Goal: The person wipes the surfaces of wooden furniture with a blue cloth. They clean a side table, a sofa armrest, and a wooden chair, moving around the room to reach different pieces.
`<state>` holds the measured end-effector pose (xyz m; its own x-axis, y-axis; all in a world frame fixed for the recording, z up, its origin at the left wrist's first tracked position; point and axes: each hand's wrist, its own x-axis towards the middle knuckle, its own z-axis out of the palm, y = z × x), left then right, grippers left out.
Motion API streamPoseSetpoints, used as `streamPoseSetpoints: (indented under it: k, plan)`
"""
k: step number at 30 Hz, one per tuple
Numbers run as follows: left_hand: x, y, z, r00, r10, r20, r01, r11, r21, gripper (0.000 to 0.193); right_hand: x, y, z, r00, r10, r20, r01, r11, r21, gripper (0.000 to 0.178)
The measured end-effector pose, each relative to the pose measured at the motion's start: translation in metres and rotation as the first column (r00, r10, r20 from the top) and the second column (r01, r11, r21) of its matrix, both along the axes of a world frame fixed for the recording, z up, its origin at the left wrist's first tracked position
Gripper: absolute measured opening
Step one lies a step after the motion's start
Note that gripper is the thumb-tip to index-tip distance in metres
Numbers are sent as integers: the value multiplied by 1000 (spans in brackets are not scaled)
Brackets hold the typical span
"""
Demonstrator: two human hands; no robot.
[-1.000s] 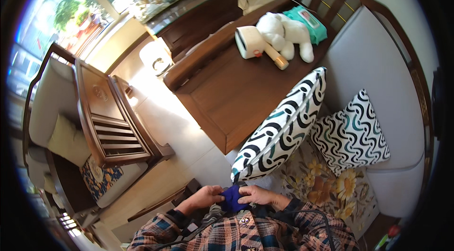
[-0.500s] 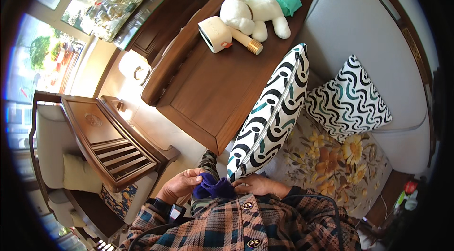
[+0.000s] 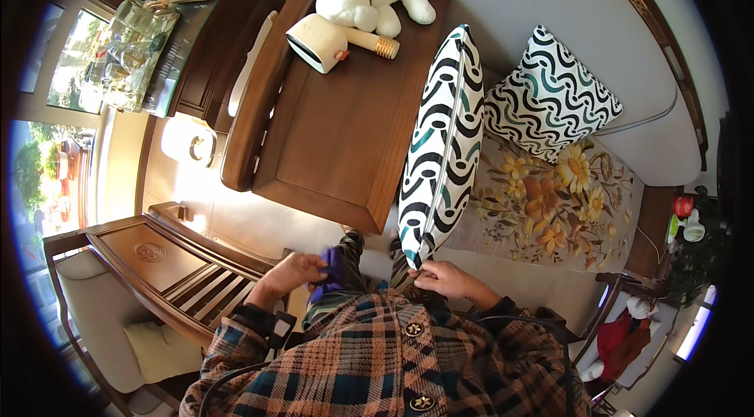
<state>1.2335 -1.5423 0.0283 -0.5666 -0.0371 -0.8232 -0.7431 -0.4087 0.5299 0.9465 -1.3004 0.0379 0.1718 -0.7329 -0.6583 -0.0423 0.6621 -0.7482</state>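
Left hand (image 3: 289,276) grips a bunched, deep-purple cloth (image 3: 334,271).

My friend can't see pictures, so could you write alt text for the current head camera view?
A person in a plaid shirt holds a purple cloth in the left hand, while the right hand touches the lower corner of a wavy-patterned cushion. Beyond, a white plush toy and a cream microphone lie on a brown wooden surface.

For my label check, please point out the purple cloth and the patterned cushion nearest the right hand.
Purple cloth (image 3: 333,269), head view: its middle.
Patterned cushion (image 3: 441,148), head view: halfway along its length.
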Motion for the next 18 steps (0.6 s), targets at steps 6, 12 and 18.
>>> streamPoseSetpoints:
  k: [6,12,18]
  plan:
    - [-13,3,7,966,-243,-87,229,963,-144,23,10,20,-7,995,6,-100,-17,994,-111,38]
    - [-90,48,22,763,-646,-23,607,728,-320,23,16,72,3,942,-319,-101,308,945,-112,44]
    - [-192,123,38,506,-752,-423,815,577,-50,22,30,123,18,699,-647,-304,458,732,-504,57]
